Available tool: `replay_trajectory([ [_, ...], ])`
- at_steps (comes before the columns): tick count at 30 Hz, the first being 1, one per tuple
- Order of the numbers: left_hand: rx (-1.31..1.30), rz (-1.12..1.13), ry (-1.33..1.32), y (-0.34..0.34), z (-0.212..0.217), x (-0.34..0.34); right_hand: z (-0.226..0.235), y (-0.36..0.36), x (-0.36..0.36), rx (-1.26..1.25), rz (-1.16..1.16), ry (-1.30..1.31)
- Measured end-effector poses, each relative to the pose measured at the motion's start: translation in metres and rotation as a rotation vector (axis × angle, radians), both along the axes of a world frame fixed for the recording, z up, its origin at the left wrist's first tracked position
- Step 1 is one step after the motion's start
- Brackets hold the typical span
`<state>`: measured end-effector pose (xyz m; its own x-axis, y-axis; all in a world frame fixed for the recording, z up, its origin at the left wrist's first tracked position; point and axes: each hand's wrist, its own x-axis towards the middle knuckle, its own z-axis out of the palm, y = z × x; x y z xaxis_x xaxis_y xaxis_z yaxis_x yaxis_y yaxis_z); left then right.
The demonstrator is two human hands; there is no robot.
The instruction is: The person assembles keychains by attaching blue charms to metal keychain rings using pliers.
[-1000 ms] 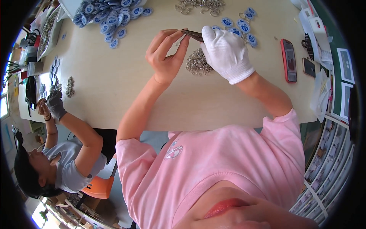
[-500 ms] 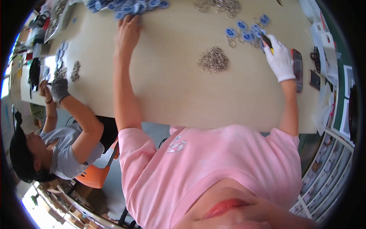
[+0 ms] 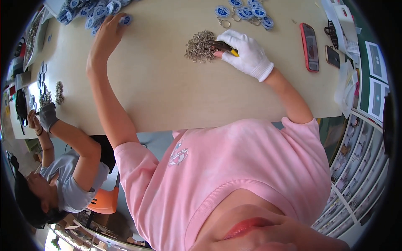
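My bare left hand (image 3: pixel 108 33) is at the near edge of a heap of blue-and-white round tags (image 3: pixel 90 12), far left on the table. One blue round tag (image 3: pixel 126 19) sits at its fingertips, pinched as far as I can see. My right hand (image 3: pixel 247 54), in a white glove with bare fingertips, grips pliers (image 3: pixel 225 47) with yellow-and-dark handles. Their jaws point into a pile of small metal links (image 3: pixel 201 45). Beyond that pile lie several blue tags with key rings (image 3: pixel 247 10).
To the right on the table (image 3: pixel 167 92) lie a red-cased phone (image 3: pixel 309 47), a darker phone (image 3: pixel 332 56) and black scissors (image 3: pixel 331 37). At the left a co-worker (image 3: pixel 63 175) with a grey glove handles similar parts. Shelving (image 3: pixel 356 167) stands at the lower right.
My right hand and the pliers have moved left and nearer, from the ringed tags to the metal links. My left hand now has a tag at its fingertips. The view has shifted.
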<state>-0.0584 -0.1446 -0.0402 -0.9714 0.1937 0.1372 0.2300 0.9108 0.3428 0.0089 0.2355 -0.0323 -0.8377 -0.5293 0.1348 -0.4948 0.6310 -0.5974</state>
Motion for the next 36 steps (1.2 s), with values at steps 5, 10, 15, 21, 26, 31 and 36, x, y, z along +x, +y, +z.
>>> replay_trajectory([
  [5, 0.141, -0.174, -0.026, 0.020, -0.007, 0.001, -0.005, -0.009, -0.005, -0.058, 0.077, 0.086],
  [10, 0.141, -0.225, 0.008, 0.046, 0.003, 0.004, 0.006, -0.013, 0.007, -0.058, 0.106, 0.157],
  [15, 0.393, -0.146, -0.140, 0.076, 0.020, 0.013, 0.005, -0.008, 0.022, 0.057, 0.113, 0.084],
  [21, 1.178, -0.307, -0.376, 0.114, -0.001, 0.018, 0.001, -0.013, 0.030, 0.099, 0.057, 0.070],
  [26, 1.231, -0.350, -0.624, 0.131, 0.013, 0.037, 0.023, -0.012, 0.008, -0.091, 0.044, -0.107],
  [31, 1.266, -0.305, -0.555, 0.119, -0.006, 0.020, 0.016, -0.006, 0.014, 0.030, 0.065, -0.094],
  [36, 1.291, -0.289, -0.496, 0.112, 0.000, 0.019, 0.007, -0.025, 0.033, 0.075, 0.051, 0.016],
])
